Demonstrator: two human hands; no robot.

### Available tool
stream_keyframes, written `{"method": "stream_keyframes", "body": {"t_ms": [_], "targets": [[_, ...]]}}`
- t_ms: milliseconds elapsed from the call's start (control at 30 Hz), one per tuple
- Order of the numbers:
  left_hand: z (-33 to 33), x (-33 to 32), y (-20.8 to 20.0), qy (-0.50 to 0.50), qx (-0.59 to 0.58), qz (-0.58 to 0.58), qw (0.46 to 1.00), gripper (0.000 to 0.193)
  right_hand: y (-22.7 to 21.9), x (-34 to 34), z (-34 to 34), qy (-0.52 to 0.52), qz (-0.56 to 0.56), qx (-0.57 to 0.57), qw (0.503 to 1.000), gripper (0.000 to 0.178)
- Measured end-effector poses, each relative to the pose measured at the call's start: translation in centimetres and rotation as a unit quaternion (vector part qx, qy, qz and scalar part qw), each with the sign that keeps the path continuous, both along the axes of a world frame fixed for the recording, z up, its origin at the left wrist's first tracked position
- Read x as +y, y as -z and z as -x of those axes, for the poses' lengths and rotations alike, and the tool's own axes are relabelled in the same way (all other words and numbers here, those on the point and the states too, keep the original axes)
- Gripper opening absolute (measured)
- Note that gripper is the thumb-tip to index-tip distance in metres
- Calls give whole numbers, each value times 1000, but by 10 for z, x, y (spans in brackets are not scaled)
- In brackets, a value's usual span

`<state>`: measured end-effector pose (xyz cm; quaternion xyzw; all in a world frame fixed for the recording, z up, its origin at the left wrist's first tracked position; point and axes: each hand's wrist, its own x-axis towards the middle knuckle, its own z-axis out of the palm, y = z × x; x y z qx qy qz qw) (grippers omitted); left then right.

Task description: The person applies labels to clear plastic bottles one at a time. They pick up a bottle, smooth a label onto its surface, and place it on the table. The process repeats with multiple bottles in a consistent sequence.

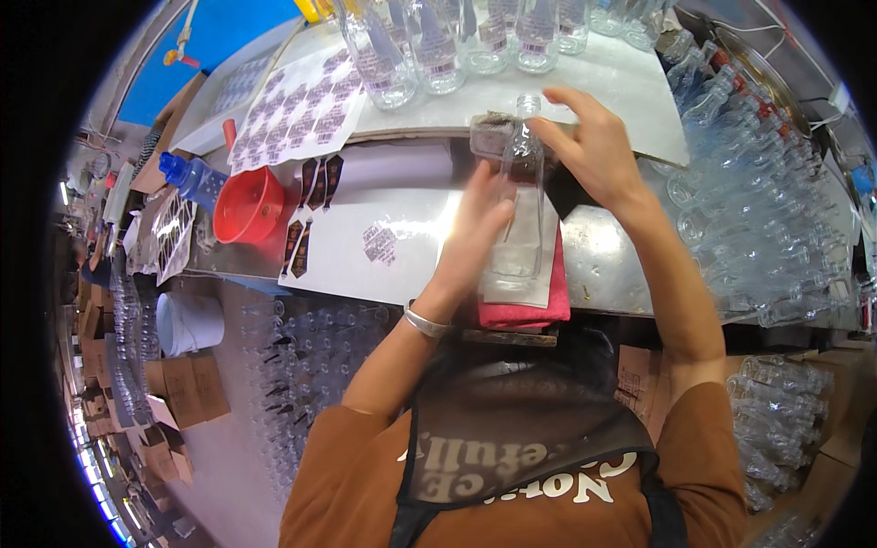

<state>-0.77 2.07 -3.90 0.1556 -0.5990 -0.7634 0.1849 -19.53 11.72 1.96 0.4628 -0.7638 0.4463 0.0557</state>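
A clear glass bottle [517,239] lies in front of me on a white sheet over a pink cloth [525,316], its neck pointing away. My left hand [475,224], slightly blurred, is at the bottle's left side with fingers stretched and the thumb by the glass. My right hand [592,151] is spread beside the neck; one fingertip is at the bottle's shoulder. Whether either hand presses the glass is hard to see. Beyond the bottle sits a greyish folded cloth block [491,137]. Left of my left hand, a patterned label [379,245] lies on a white sheet near dark tie-shaped labels [297,247].
Labelled bottles [438,59] stand at the far edge. A label sheet [297,110], red basin [248,208] and blue-capped bottle [192,178] are left. Many clear bottles [731,210] crowd the right. A white bucket [189,322] and cardboard box [187,388] are on the floor.
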Motion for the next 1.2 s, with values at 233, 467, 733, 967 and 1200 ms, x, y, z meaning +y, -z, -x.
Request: {"method": "stream_keyframes", "body": {"t_ms": [233,467,733,967,1200], "targets": [[-10,22,-6,1,7,145,989,67,44,75,-103,-37,-31,-265,963,55],[-5,28,8,13,62,31,998,72,39,79,-117,-14,-36,-214,976,67],[-78,-42,19,-153,-148,528,822,65,62,109,-113,-25,8,-380,925,51],[-171,-50,29,4,-212,612,762,68,56,121,-111,-22,37,-405,914,46],[-173,-107,50,-8,-255,674,693,65,55,111,-113,-22,39,-384,922,45]]}}
